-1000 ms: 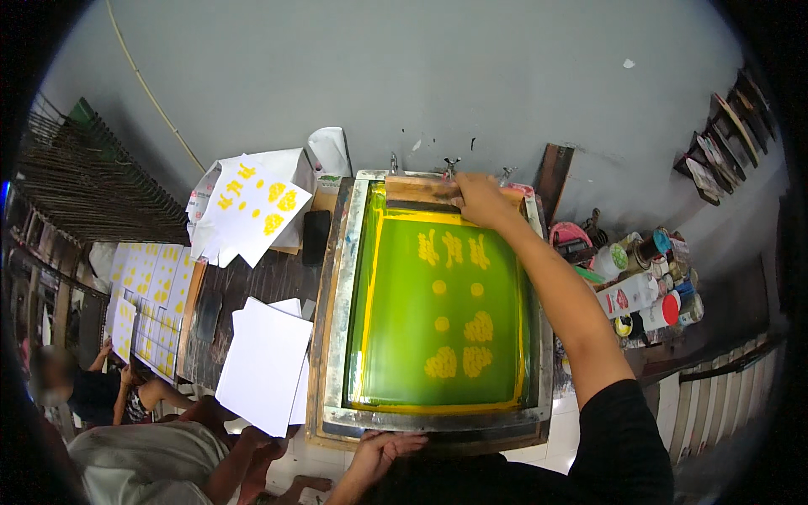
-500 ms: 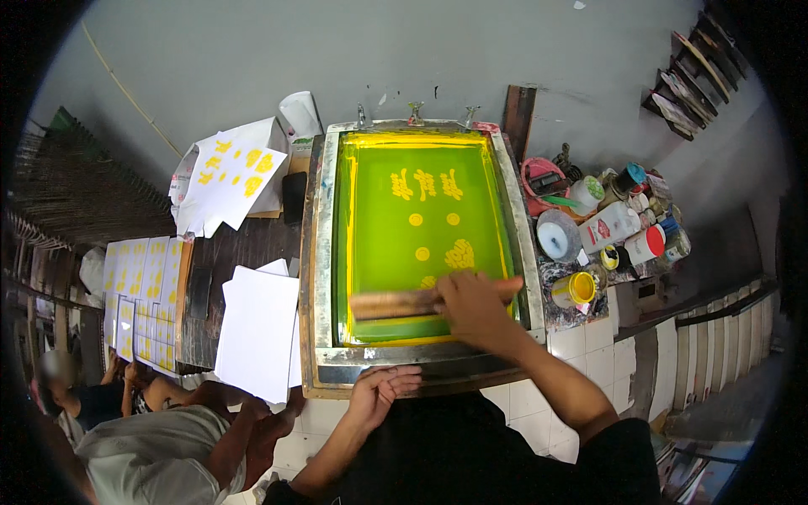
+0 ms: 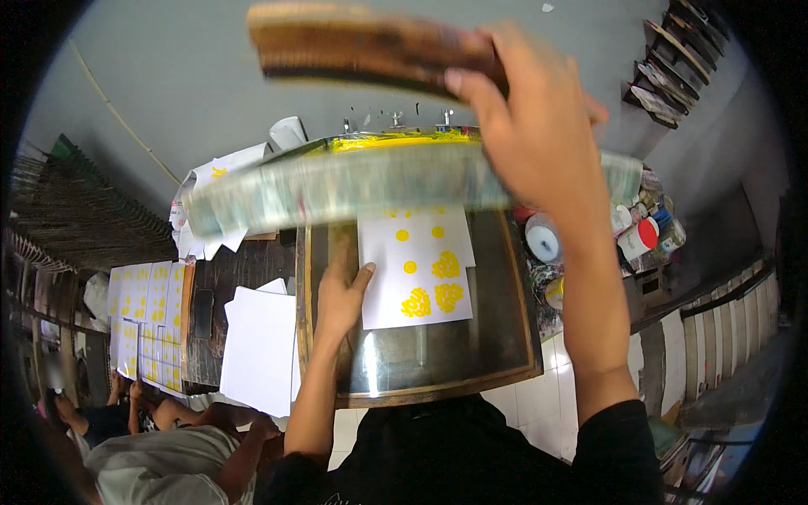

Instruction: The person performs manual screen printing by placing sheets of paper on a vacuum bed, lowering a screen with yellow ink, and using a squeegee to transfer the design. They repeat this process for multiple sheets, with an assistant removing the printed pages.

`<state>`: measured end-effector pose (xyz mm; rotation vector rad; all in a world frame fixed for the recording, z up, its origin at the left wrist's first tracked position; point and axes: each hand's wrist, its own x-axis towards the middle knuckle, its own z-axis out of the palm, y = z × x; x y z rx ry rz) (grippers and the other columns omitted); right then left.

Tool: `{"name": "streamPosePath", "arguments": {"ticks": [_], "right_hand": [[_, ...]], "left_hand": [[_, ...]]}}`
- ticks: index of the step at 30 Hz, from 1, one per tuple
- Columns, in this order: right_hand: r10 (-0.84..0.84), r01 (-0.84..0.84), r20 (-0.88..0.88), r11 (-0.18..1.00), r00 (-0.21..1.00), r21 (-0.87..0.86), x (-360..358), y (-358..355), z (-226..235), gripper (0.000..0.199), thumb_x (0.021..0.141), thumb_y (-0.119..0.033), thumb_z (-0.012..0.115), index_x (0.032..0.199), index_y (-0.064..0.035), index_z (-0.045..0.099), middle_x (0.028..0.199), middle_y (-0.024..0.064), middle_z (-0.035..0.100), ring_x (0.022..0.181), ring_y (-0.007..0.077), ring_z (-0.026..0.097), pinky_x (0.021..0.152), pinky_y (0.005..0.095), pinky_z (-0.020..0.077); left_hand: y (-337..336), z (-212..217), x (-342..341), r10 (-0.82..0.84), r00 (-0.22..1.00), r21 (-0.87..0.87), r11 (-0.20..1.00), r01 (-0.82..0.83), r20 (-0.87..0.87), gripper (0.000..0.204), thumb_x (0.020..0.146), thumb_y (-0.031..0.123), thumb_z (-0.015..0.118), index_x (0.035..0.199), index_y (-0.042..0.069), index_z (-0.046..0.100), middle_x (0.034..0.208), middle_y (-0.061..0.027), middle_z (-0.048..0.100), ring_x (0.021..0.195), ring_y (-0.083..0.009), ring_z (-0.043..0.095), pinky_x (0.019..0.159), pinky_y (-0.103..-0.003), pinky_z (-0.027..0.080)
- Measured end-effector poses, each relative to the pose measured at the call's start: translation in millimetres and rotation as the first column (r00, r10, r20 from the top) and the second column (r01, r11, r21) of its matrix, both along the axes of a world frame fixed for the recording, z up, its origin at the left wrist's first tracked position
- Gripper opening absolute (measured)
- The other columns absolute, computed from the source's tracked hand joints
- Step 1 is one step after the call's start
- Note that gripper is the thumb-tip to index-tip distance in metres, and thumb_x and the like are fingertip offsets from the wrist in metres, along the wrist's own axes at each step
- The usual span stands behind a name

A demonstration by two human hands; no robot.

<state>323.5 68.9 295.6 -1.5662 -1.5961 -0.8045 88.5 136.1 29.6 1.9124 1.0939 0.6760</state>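
My right hand (image 3: 539,126) is raised high, closed around the wooden handle of a squeegee (image 3: 362,46) with a dark blade. Just below it the screen frame (image 3: 353,189) is tilted up off the table, its near edge smeared by motion; whether my hand also bears on it I cannot tell. Yellow ink (image 3: 404,143) lines the frame's far part. Under the frame, white paper printed with yellow dots and blobs (image 3: 387,295) lies on the glossy dark printing table (image 3: 488,353). My left hand (image 3: 335,299) is at the paper's left edge, fingers stretched forward and thumb touching the sheet.
Blank white sheets (image 3: 261,345) are stacked left of the table, beside a dark phone-like slab (image 3: 202,313). Further left lie printed sheets (image 3: 147,295), with a co-worker (image 3: 160,459) near them. Tubs and bottles (image 3: 638,240) crowd the right side. Metal hinge clamps (image 3: 397,119) stand behind.
The screen has swung up from flat, uncovering the printed paper. My right hand rose with the squeegee, and my left hand moved from the near edge forward to the sheet.
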Motion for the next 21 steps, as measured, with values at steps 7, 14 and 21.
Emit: {"name": "streamPosePath", "arguments": {"ticks": [7, 14, 21], "right_hand": [[-0.09, 0.036, -0.213, 0.97, 0.973, -0.241, 23.5, 53.7, 76.4, 0.032, 0.096, -0.019, 0.063, 0.117, 0.0055, 0.063, 0.111, 0.0284, 0.07, 0.11, 0.043, 0.066, 0.097, 0.0481, 0.0491], [-0.023, -0.021, -0.194, 0.974, 0.981, -0.224, 36.1, 86.9, 95.6, 0.032, 0.092, -0.019, 0.068, 0.112, 0.0057, 0.065, 0.112, 0.0274, 0.07, 0.107, 0.0387, 0.066, 0.095, 0.0442, 0.0493], [-0.055, 0.03, -0.132, 0.982, 0.99, -0.187, 36.1, 98.5, 99.0, 0.035, 0.088, -0.016, 0.075, 0.114, 0.0077, 0.071, 0.111, 0.0235, 0.074, 0.1, 0.0303, 0.07, 0.092, 0.0415, 0.0518]], "left_hand": [[7.6, -64.5, -54.8, 0.198, 0.772, 0.168, 0.979, -0.12, -0.604, 0.139, 0.07, 0.076, 0.078, 0.165, 0.002, 0.007, 0.169, -0.0295, 0.007, 0.158, -0.0438, -0.002, 0.121, -0.068, -0.002], [0.8, -67.0, -223.1, 0.319, 0.947, -0.439, 0.844, -0.307, -0.049, 0.015, 0.089, 0.013, 0.076, 0.085, -0.001, 0.075, 0.081, -0.0007, 0.069, 0.079, -0.0102, 0.06, 0.077, -0.028, 0.047], [-8.5, -38.0, -399.0, 0.613, 0.734, 0.078, 0.781, -0.62, -0.293, 0.019, 0.093, 0.014, 0.071, 0.103, -0.001, 0.072, 0.088, -0.0085, 0.07, 0.076, -0.0168, 0.062, 0.068, -0.03, 0.048]]}}
